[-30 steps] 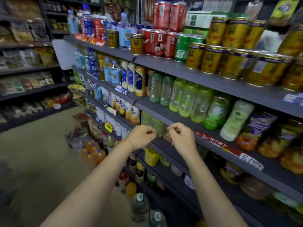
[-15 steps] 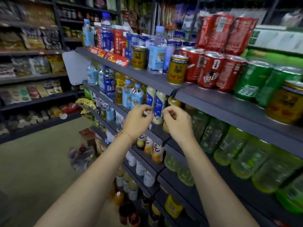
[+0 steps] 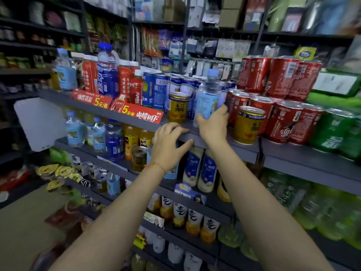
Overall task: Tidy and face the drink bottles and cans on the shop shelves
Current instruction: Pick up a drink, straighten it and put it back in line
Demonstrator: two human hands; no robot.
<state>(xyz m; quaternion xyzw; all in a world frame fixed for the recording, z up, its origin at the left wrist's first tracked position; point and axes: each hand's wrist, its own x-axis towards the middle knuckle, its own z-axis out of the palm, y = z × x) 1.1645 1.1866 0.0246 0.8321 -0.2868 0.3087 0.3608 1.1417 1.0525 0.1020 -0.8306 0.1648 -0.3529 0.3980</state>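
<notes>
A clear water bottle with a pale blue label and blue cap stands upright at the front of the top grey shelf. My right hand wraps around its lower part. A yellow can stands just left of the bottle, and another yellow can just right of it. My left hand rests with spread fingers on the shelf's front lip, below the left yellow can, holding nothing. Red cans and green cans fill the shelf further right.
Blue cans and red bottles stand behind a red price strip at the left. The shelf below holds water bottles, orange drinks and white-blue bottles. Green bottles crowd the lower right. The aisle floor lies left.
Both hands have risen from in front of the second shelf to the top shelf. My right hand has taken hold of the water bottle and my left has opened onto the shelf edge.
</notes>
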